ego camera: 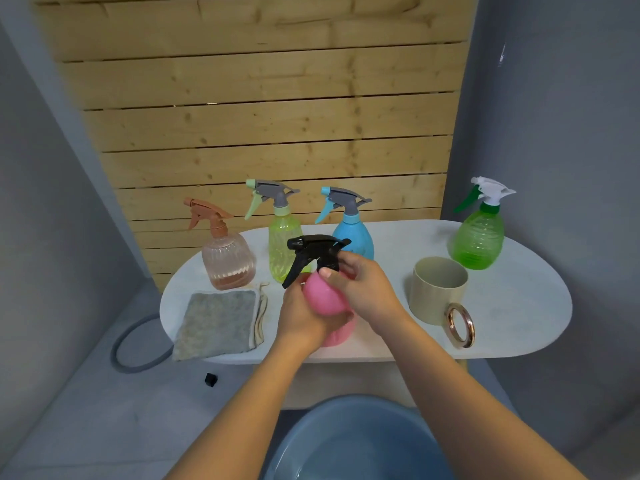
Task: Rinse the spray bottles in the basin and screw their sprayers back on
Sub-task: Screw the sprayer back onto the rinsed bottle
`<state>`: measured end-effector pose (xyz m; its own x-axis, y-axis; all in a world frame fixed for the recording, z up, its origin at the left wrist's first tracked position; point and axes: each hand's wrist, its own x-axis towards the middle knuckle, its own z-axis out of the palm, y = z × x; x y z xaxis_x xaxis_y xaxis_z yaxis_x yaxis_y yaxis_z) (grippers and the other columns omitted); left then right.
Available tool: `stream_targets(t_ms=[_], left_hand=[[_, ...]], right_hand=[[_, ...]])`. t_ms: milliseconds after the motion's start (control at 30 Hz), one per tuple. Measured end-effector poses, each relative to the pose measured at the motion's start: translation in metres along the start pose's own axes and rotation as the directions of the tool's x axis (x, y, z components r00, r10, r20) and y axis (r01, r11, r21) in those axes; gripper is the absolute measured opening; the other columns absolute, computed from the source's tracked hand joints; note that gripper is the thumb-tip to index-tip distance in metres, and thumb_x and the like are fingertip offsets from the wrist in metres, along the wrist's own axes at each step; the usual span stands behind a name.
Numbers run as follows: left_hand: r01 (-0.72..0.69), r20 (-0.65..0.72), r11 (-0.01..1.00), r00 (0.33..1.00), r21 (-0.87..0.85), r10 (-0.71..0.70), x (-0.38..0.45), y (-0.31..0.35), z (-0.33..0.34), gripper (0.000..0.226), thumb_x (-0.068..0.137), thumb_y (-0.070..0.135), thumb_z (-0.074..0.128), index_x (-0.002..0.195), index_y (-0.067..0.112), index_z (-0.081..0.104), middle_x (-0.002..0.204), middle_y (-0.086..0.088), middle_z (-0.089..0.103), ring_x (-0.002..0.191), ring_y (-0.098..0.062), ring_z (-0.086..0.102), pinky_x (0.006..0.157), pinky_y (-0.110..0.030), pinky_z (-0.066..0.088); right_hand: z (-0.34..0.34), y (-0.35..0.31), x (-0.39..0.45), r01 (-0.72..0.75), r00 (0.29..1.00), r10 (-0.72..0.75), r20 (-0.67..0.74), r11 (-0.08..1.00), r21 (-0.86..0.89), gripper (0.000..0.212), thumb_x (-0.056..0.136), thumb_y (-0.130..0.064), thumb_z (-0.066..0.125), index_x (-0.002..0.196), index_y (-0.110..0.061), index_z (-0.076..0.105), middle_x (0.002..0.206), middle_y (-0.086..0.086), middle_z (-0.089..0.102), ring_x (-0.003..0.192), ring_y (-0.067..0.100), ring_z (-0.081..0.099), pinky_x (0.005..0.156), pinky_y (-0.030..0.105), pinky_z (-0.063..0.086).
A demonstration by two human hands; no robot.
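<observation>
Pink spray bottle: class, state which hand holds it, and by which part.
The left hand grips the pink spray bottle round its body; the right hand holds the black sprayer at its collar.

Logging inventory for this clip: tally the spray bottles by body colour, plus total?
Pink: 1, the pink bottle, held by the left hand and right hand
Clear peach: 1, the peach bottle
Yellow-green: 1, the yellow-green bottle
Blue: 1, the blue bottle
Green: 1, the green bottle
Total: 5, all with sprayers on.
</observation>
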<state>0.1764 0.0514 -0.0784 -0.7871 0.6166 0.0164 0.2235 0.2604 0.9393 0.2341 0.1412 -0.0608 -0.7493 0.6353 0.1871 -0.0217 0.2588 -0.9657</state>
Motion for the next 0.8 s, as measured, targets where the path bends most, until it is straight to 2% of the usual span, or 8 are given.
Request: stream_targets(t_ms=[133, 200, 267, 400, 533, 600, 700, 800], left_hand=[[-0.072, 0.056, 0.997, 0.996, 0.017, 0.071, -0.001, 0.022, -0.002, 0.06, 0.052, 0.038, 0.079, 0.105, 0.039, 0.049, 0.098, 0.016, 0.062, 0.091, -0.005, 0.061, 0.083, -0.029, 0.051], [-0.085, 0.064, 0.996, 0.994, -0.012, 0.086, 0.0, 0.035, 0.0, 0.067, 0.053, 0.032, 0.08, 0.111, 0.04, 0.047, 0.1, 0.017, 0.06, 0.093, -0.008, 0.061, 0.084, -0.031, 0.052], [-0.14, 0.108, 0.99, 0.984, -0.031, 0.142, 0.0, 0.054, 0.008, 0.071, 0.053, 0.028, 0.082, 0.114, 0.04, 0.047, 0.105, 0.016, 0.06, 0.096, -0.011, 0.061, 0.085, -0.035, 0.053], [-0.235, 0.151, 0.972, 0.961, -0.006, 0.233, 0.016, 0.088, 0.033, 0.075, 0.046, 0.034, 0.081, 0.114, 0.04, 0.05, 0.114, 0.005, 0.06, 0.1, -0.017, 0.061, 0.085, -0.042, 0.055], [-0.262, 0.186, 0.964, 0.951, 0.052, 0.248, 0.049, 0.115, 0.066, 0.096, 0.042, 0.048, 0.079, 0.131, 0.039, 0.044, 0.126, 0.0, 0.049, 0.11, -0.022, 0.054, 0.086, -0.045, 0.054], [-0.27, 0.199, 0.961, 0.947, 0.066, 0.253, 0.069, 0.126, 0.08, 0.09, 0.055, 0.036, 0.082, 0.136, 0.035, 0.042, 0.126, 0.001, 0.045, 0.112, -0.019, 0.05, 0.089, -0.042, 0.052], [-0.314, 0.233, 0.943, 0.931, 0.108, 0.283, 0.1, 0.131, 0.1, 0.079, 0.058, 0.03, 0.079, 0.13, 0.028, 0.048, 0.121, -0.002, 0.056, 0.108, -0.023, 0.057, 0.086, -0.045, 0.053], [-0.3, 0.242, 0.948, 0.932, 0.104, 0.269, 0.119, 0.117, 0.114, 0.067, 0.057, 0.026, 0.078, 0.12, 0.023, 0.053, 0.11, -0.001, 0.063, 0.099, -0.022, 0.061, 0.083, -0.045, 0.054]], right_hand=[[-0.027, -0.017, -0.002, 0.046, 0.998, -0.046, -0.03, 0.999, 0.012, 0.024, 0.084, -0.02, 0.069, 0.107, -0.013, 0.069, 0.099, -0.002, 0.071, 0.093, 0.009, 0.063, 0.092, 0.032, 0.049], [-0.039, -0.027, -0.001, 0.076, 0.997, -0.078, -0.02, 0.995, -0.06, 0.029, 0.083, -0.031, 0.069, 0.109, -0.02, 0.069, 0.098, -0.005, 0.07, 0.091, 0.008, 0.062, 0.087, 0.028, 0.047], [-0.058, -0.038, 0.0, 0.032, 0.999, -0.036, -0.029, 0.99, -0.135, 0.034, 0.082, -0.043, 0.065, 0.112, -0.025, 0.067, 0.102, -0.004, 0.069, 0.096, 0.013, 0.062, 0.087, 0.03, 0.048], [-0.101, -0.059, 0.008, -0.079, 0.993, 0.061, -0.106, 0.981, -0.176, 0.027, 0.086, -0.047, 0.06, 0.104, -0.027, 0.066, 0.098, -0.006, 0.066, 0.093, 0.016, 0.062, 0.087, 0.034, 0.05], [-0.138, -0.073, 0.029, -0.144, 0.984, 0.123, -0.126, 0.975, -0.172, 0.038, 0.091, -0.048, 0.053, 0.122, -0.028, 0.057, 0.109, -0.003, 0.061, 0.102, 0.022, 0.059, 0.084, 0.039, 0.053], [-0.151, -0.072, 0.045, -0.148, 0.981, 0.12, -0.152, 0.971, -0.187, 0.04, 0.091, -0.05, 0.051, 0.125, -0.029, 0.055, 0.117, 0.0, 0.062, 0.104, 0.023, 0.058, 0.085, 0.042, 0.053], [-0.163, -0.058, 0.074, -0.137, 0.977, 0.093, -0.193, 0.963, -0.231, 0.043, 0.092, -0.046, 0.051, 0.129, -0.025, 0.055, 0.123, 0.003, 0.061, 0.11, 0.025, 0.057, 0.089, 0.037, 0.048], [-0.162, -0.036, 0.092, -0.145, 0.979, 0.097, -0.181, 0.951, -0.274, 0.042, 0.093, -0.041, 0.051, 0.13, -0.021, 0.055, 0.12, 0.004, 0.062, 0.108, 0.024, 0.057, 0.079, 0.029, 0.044]])
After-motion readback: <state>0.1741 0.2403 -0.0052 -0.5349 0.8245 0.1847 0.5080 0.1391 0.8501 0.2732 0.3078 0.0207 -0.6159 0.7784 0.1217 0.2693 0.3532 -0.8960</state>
